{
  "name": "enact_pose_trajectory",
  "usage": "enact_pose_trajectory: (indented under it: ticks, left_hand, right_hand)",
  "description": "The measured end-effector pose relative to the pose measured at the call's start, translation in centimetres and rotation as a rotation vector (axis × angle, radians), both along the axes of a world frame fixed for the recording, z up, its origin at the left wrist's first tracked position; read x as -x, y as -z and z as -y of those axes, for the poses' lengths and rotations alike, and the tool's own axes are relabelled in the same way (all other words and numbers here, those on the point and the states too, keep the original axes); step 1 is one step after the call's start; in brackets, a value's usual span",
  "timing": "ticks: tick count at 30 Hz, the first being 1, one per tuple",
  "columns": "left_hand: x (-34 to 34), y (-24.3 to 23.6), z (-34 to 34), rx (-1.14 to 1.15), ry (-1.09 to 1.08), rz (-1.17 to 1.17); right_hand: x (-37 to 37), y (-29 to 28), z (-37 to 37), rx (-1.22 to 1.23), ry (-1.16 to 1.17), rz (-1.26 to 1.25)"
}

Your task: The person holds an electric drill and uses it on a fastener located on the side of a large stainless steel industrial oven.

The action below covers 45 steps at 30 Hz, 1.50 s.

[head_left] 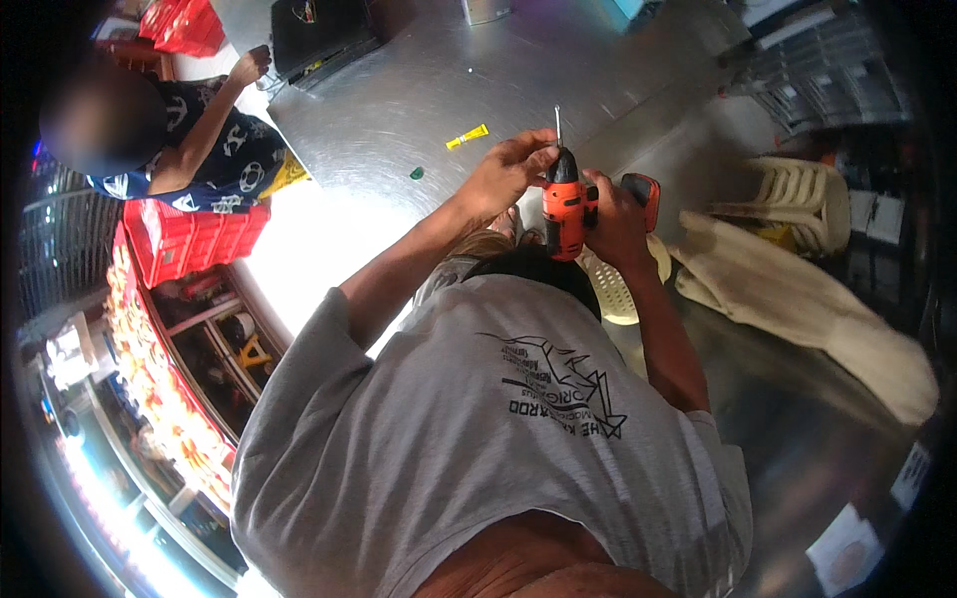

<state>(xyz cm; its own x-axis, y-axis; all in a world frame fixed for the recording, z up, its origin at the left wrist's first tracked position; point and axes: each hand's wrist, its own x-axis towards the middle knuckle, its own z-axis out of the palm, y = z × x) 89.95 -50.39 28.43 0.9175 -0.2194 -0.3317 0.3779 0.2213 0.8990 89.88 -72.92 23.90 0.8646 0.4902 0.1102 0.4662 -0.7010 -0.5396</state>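
Note:
An orange and black cordless drill [565, 214] is upright in front of my body, with a thin metal bit [557, 123] pointing away from me. My right hand [618, 224] is wrapped round its grip, beside the battery [642, 199]. My left hand [520, 164] has its fingers closed at the black nose of the drill, near the base of the bit. Just beyond them, a yellow tube [467, 137] and a small green object [417, 172] lie on the metal table [364, 100].
Another person [224, 164] is at upper left, beside red crates [194, 239] and a dark box [319, 35]. Cream plastic chairs [802, 194] and a long cream object [807, 304] are at right. A glass display counter [120, 468] curves along the lower left.

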Motion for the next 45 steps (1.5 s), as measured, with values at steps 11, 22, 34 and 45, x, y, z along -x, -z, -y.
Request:
enact_pose_trajectory:
  ticks: [11,22,34,45]
  left_hand:
    - [-12.1,7.0,-1.2,0.029,-0.445,-0.013]
    - [-27.7,16.9,4.8,-0.970,-0.342,0.253]
    - [-32.5,13.9,10.9,-1.076,-0.502,0.098]
    - [-41.5,3.5,14.7,-0.677,-0.774,0.212]
  right_hand:
    - [-12.8,-1.6,0.2,0.320,-0.122,-0.263]
    - [-31.5,4.1,10.8,0.376,-0.132,-0.317]
    - [-47.2,5.2,15.4,0.438,-0.391,-0.302]
    - [-58.2,6.0,18.7,0.440,-0.634,-0.255]
